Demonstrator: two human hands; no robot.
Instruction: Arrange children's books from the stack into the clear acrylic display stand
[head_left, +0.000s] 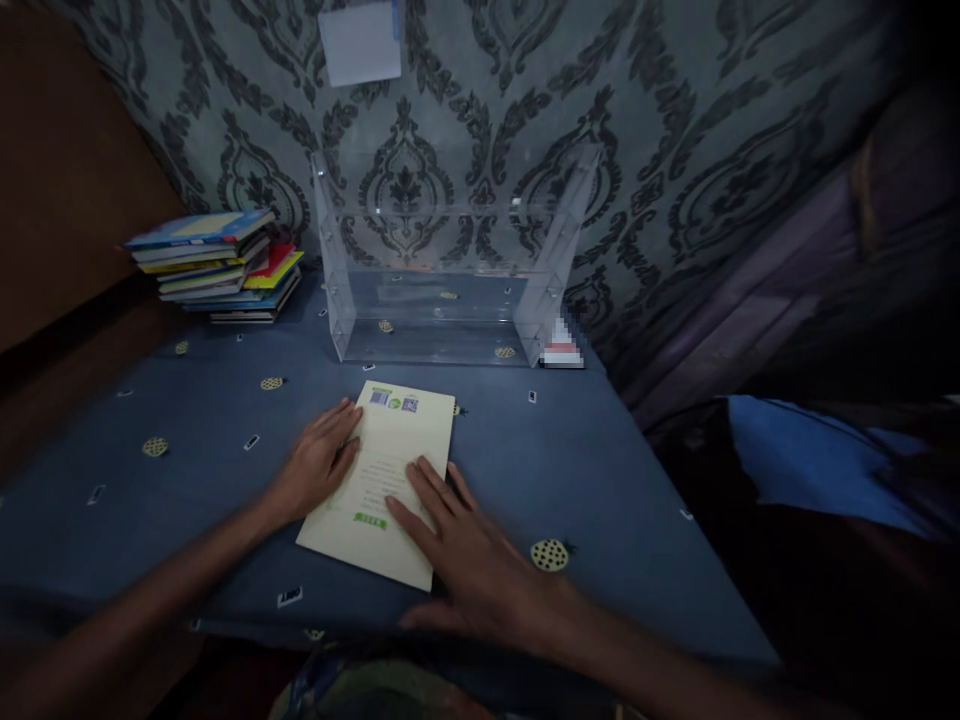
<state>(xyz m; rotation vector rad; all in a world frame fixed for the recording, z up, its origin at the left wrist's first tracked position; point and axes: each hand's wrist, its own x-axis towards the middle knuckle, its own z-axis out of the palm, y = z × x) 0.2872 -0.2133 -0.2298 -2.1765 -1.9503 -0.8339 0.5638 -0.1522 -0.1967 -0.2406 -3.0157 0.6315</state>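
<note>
Nearest to me, the right hand (480,560) lay flat and open on the lower right corner of the pale booklet (382,480), and the left hand (319,465) pressed its left edge, also open, gripping nothing. The booklet rested flat on the blue tablecloth (600,470). I judged the loose cloth might wrinkle and slide under it. Behind stood a clear acrylic shelf (442,270) and a book stack (217,265), easily knocked.

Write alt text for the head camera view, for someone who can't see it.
Two bare hands, left hand and right hand, lie flat on a pale booklet on a blue tablecloth. Behind stand a clear acrylic shelf and a stack of books.
</note>
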